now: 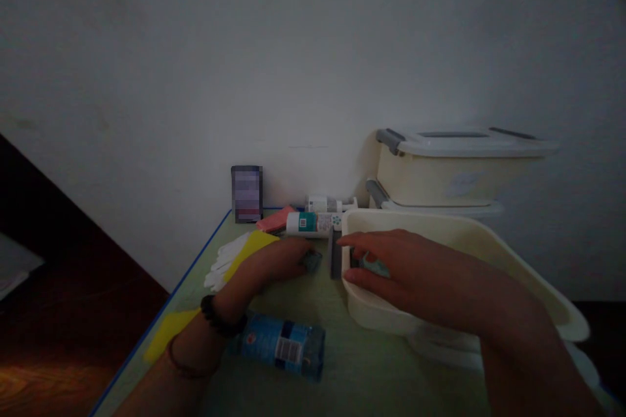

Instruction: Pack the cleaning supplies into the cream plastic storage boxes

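My left hand [288, 257] is over the table, its fingers closed on a small dark green thing [313, 262] whose kind I cannot make out. Below that wrist, which wears a black bead bracelet, a blue-labelled plastic bottle [278, 342] lies on its side. A white basin [469, 225] stands at the right. Over its left rim reaches my right hand [396, 267], thumb and index finger apart at the edge. Between them shows something pale green [375, 266], partly hidden. Just outside that rim is a flat grey object [335, 254].
White gloves [222, 264] and yellow cloths [249, 251] lie at the left. Behind are a pink packet [276, 220], a white-and-green bottle [308, 225], a white pump bottle [323, 204] and a phone [247, 195] against the wall. Lidded storage boxes [435, 179] are stacked behind the basin.
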Demonstrator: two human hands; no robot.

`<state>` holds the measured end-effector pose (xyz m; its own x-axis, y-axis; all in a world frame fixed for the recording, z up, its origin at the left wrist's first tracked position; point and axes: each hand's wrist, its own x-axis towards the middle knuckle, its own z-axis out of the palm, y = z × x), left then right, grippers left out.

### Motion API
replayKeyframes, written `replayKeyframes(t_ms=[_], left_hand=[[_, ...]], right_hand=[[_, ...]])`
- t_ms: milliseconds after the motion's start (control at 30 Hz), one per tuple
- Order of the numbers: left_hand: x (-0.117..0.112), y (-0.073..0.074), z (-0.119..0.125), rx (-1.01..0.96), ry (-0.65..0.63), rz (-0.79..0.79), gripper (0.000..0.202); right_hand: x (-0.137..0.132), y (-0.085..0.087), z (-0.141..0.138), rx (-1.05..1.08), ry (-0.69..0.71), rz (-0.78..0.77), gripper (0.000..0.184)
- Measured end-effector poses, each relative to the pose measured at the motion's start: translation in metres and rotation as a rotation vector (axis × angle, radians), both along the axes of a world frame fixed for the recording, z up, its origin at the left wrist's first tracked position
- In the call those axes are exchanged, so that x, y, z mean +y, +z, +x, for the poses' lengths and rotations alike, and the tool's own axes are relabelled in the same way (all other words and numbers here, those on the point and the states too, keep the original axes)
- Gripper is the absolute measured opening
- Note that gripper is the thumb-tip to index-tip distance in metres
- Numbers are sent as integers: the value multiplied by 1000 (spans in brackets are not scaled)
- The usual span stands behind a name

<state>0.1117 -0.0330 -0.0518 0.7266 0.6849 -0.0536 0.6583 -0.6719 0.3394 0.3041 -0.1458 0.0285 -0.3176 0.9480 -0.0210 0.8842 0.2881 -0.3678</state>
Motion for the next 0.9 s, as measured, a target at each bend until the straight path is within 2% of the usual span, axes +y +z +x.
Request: replayKeyframes(t_ms=[167,267,400,500,600,733,800,900], left_hand=[[-1,34,-14,-131,37,35,29],[-4,49,-23,-468,55,-56,19],[-2,49,-23,-974,-38,-384,17],[3,43,-20,-1162,-62,-537,18],[4,41,-18,-1273,-62,-647,20],[-4,46,-12,-1365,-35,-658,22],[-10,49,-7,-1363,42,-630,25],[-16,54,-3,-1316,209,-598,30]], right_hand=[[9,-2,9,17,-17,125,41],[12,-3,11,41,-44,258,39],[18,-6,9,61,-17,334,37],[21,-9,5,92,-17,365,43],[22,-7,-1,172,-16,352,44],[20,1,-8,302,-15,333,17],[18,5,-9,342,-46,361,13],[17,8,-6,426,-81,356,19]])
